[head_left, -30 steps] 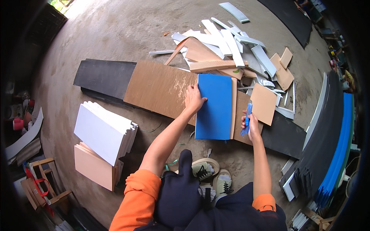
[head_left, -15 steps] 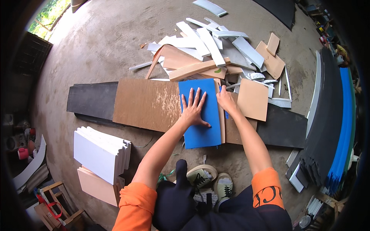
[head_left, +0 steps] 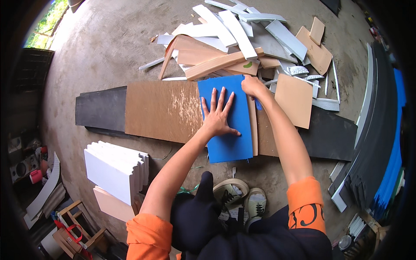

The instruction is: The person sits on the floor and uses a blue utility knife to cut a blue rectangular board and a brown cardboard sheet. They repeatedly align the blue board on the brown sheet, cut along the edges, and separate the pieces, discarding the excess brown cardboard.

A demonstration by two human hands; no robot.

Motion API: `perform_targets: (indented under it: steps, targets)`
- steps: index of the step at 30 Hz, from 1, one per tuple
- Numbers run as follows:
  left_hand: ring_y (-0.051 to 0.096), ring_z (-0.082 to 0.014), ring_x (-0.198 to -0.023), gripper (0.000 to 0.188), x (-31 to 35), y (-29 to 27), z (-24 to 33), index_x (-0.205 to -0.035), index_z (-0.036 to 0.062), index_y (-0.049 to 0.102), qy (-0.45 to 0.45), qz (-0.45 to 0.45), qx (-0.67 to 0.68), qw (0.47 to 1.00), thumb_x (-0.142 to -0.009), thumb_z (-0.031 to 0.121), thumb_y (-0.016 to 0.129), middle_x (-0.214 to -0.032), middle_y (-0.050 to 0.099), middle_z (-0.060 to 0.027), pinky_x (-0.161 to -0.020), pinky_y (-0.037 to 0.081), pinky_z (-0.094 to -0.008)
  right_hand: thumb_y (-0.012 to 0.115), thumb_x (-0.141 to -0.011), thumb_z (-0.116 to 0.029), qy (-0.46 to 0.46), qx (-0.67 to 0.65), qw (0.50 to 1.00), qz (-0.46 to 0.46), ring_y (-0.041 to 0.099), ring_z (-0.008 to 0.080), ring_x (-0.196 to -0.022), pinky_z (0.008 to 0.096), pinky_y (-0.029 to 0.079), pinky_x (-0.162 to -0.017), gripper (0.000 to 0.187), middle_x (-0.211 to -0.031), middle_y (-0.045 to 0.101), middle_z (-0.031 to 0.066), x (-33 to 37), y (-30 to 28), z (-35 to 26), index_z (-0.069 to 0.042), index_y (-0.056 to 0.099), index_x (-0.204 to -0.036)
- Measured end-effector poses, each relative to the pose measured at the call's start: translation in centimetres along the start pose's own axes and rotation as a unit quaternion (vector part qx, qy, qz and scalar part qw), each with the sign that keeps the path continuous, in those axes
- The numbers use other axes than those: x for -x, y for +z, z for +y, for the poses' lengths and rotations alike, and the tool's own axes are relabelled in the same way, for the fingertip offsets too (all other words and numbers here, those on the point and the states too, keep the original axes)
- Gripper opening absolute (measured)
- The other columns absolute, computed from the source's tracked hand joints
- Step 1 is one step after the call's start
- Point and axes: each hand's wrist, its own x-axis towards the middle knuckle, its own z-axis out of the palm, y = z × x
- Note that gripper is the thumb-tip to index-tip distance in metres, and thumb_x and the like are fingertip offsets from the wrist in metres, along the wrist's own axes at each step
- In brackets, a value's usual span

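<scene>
My left hand (head_left: 220, 116) is spread flat, fingers apart, pressing on a blue foam sheet (head_left: 234, 145). My right hand (head_left: 255, 86) is closed at the sheet's far right corner, round what looks like a blue-handled utility knife (head_left: 258, 104); only part of the handle shows below the fist, and the blade is hidden. Under the blue sheet, a tan sheet (head_left: 254, 145) sticks out along the right edge. Both lie on a scuffed brown board (head_left: 151, 110). A loose tan piece (head_left: 293, 100) rests just right of my right forearm.
Beyond the board lies a heap of white and tan offcuts (head_left: 212, 52). A stack of white blocks (head_left: 108, 171) stands near left above tan pieces (head_left: 113, 203). Black boards (head_left: 104, 108) extend the work surface on both sides. Long black sheets (head_left: 362, 151) stand at the right.
My right hand has moved away from me along the blue sheet's right edge to its far corner. My left hand stays spread on the sheet. The whole view has shifted slightly.
</scene>
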Motion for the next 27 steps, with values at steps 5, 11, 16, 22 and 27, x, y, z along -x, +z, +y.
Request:
perform_targets:
  steps: [5,11,16,22,27]
  targets:
    - [-0.013,-0.0366,-0.132,0.133,0.2,0.4,-0.5,-0.141,0.0208,0.004,-0.012,0.006,0.008,1.000,-0.036,0.068,0.071,-0.146,-0.002,-0.0137,-0.095,-0.009,-0.0645,0.037,-0.078,-0.009,-0.003,-0.014,0.994,-0.112,0.060,0.0291,-0.049,0.0400,0.050,-0.047,0.027,-0.070,0.060,0.0256,4.4,3.6,3.1,0.011,0.052,-0.089]
    - [-0.018,-0.0358,-0.131,0.138,-0.1,0.5,-0.5,-0.141,0.0191,0.001,-0.028,-0.011,-0.015,0.999,-0.034,0.071,0.070,-0.146,-0.008,-0.0139,-0.093,-0.010,-0.0663,0.036,-0.086,-0.018,0.055,-0.017,0.995,-0.083,0.052,0.0431,-0.100,0.0485,0.040,-0.088,0.033,-0.103,0.055,0.0304,18.5,9.9,9.3,0.004,0.045,-0.109]
    - [-0.018,-0.0357,-0.131,0.137,-1.0,0.8,0.1,-0.141,0.0181,0.001,-0.018,-0.020,-0.016,1.000,-0.035,0.071,0.070,-0.146,-0.008,-0.0139,-0.093,-0.010,-0.0665,0.032,-0.085,-0.014,0.064,0.033,0.991,-0.115,0.050,0.0436,-0.103,0.0495,0.040,-0.088,0.035,-0.102,0.054,0.0318,22.3,14.0,13.0,0.006,0.046,-0.111]
    - [-0.017,-0.0358,-0.131,0.139,0.0,1.0,-1.0,-0.141,0.0126,0.002,-0.013,0.011,-0.005,1.000,-0.034,0.071,0.070,-0.146,-0.006,-0.0133,-0.093,-0.010,-0.0670,0.038,-0.088,-0.019,-0.026,-0.016,0.998,0.053,0.055,0.0464,-0.083,0.0525,0.043,-0.076,0.027,-0.082,0.057,0.0314,19.9,7.6,8.7,0.005,0.046,-0.097]
    - [-0.015,-0.0343,-0.132,0.143,-0.4,1.0,-0.1,-0.139,0.0044,0.003,-0.002,0.018,-0.001,1.000,-0.031,0.072,0.070,-0.146,-0.003,-0.0128,-0.093,-0.010,-0.0671,0.036,-0.089,-0.020,-0.065,0.003,0.987,0.146,0.057,0.0448,-0.082,0.0520,0.045,-0.073,0.028,-0.084,0.058,0.0309,6.9,3.6,5.3,0.004,0.046,-0.100]
